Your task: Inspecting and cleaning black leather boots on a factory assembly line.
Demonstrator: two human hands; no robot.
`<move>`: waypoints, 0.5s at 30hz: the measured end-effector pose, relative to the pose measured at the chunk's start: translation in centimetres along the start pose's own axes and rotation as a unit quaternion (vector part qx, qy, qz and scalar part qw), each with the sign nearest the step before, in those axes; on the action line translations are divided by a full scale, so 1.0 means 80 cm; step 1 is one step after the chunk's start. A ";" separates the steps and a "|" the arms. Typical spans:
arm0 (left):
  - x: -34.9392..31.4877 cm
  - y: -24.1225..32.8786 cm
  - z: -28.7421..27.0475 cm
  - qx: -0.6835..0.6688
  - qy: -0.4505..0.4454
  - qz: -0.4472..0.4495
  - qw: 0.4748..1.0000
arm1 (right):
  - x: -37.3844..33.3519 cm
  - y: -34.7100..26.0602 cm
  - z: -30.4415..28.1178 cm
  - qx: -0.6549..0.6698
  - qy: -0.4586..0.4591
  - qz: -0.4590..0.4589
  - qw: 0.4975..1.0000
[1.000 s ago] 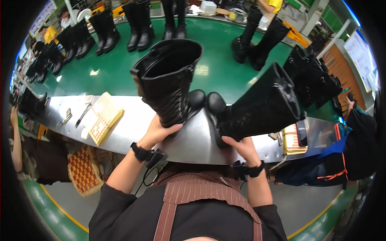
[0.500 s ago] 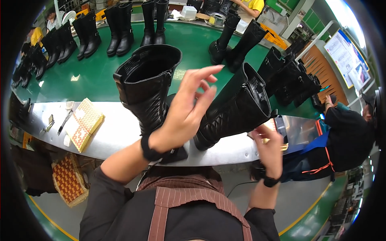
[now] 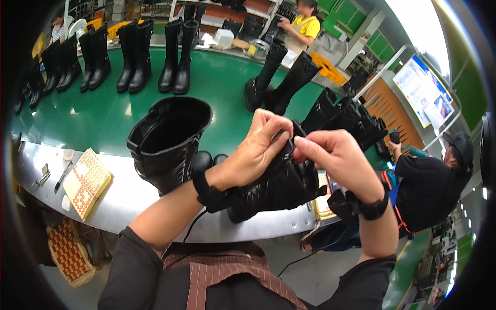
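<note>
A tall black boot (image 3: 268, 188) with a quilted shaft leans to the right on the metal edge of the table in front of me. At its upper opening my left hand (image 3: 258, 150) is closed in a pinch. My right hand (image 3: 338, 157) pinches beside it, thumb and forefinger close to the left fingertips. Whatever lies between the fingers is too small or too hidden to name. The mate, another black boot (image 3: 165, 144), stands upright to the left with its wide opening facing up, and neither hand touches it.
A yellow patterned stack of sheets (image 3: 88, 183) and a pen (image 3: 63, 176) lie left on the metal edge (image 3: 129, 212). Several black boots (image 3: 137, 57) line the green table's (image 3: 103, 119) far side. A co-worker (image 3: 434, 181) stands at the right, another person (image 3: 305, 28) at the back.
My right hand has come up from beside the boot to its opening. The left hand has closed from spread fingers to a pinch there. The view has shifted, and the boot's opening is now largely covered.
</note>
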State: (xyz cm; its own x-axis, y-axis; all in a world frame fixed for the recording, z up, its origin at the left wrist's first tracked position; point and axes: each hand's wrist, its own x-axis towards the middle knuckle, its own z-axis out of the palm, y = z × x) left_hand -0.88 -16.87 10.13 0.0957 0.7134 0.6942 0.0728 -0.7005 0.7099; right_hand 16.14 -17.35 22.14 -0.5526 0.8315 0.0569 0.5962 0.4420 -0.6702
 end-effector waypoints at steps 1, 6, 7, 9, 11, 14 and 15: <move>0.002 -0.003 -0.001 -0.004 -0.002 0.004 1.000 | 0.007 -0.005 0.000 -0.012 -0.022 0.025 0.999; 0.007 -0.015 0.000 -0.026 -0.006 0.000 1.000 | 0.030 -0.005 -0.005 0.004 -0.078 0.102 0.992; 0.009 -0.017 -0.001 -0.015 -0.010 0.003 1.000 | 0.035 -0.005 -0.011 -0.002 -0.086 0.110 0.990; 0.009 -0.019 -0.003 -0.003 -0.017 0.007 1.000 | 0.037 -0.002 -0.010 0.001 -0.100 0.109 0.989; 0.005 -0.020 -0.001 -0.037 -0.015 -0.005 0.999 | 0.034 -0.007 -0.015 -0.002 -0.136 0.110 0.985; 0.003 -0.022 0.002 -0.068 0.002 -0.007 0.998 | 0.024 0.005 -0.016 0.085 -0.157 0.058 0.982; 0.004 -0.021 0.002 -0.069 0.003 -0.007 0.998 | 0.022 0.013 -0.017 0.091 -0.147 0.049 0.984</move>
State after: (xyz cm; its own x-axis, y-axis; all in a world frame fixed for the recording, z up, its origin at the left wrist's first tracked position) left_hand -0.84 -15.45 9.12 0.0890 0.7236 0.6845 -0.0636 -0.6817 0.7289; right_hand 16.55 -15.01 22.54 -0.6584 0.7220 -0.2124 0.5556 0.2759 -0.7843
